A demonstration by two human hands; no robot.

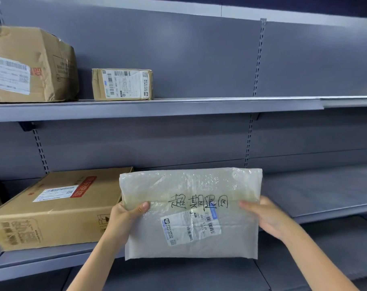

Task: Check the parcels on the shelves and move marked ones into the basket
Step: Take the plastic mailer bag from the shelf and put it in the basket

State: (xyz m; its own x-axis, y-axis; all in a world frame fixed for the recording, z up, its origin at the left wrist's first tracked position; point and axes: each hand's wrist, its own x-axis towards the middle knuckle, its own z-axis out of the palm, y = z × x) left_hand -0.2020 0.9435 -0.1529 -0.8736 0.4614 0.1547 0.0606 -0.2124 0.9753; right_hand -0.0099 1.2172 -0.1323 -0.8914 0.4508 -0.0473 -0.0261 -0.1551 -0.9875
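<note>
Hands [197, 219] around marked mailer [191, 244], fingers hidden

Translucent bubble-plastic parcel [191, 213]; matt cardboard boxes [59, 208]; smooth metal shelves [178, 108].

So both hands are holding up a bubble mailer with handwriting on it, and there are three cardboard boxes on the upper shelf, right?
Not quite. The head view shows two cardboard boxes on the upper shelf: a large box and a small box. The left hand and right hand do hold the handwritten bubble mailer.
</note>
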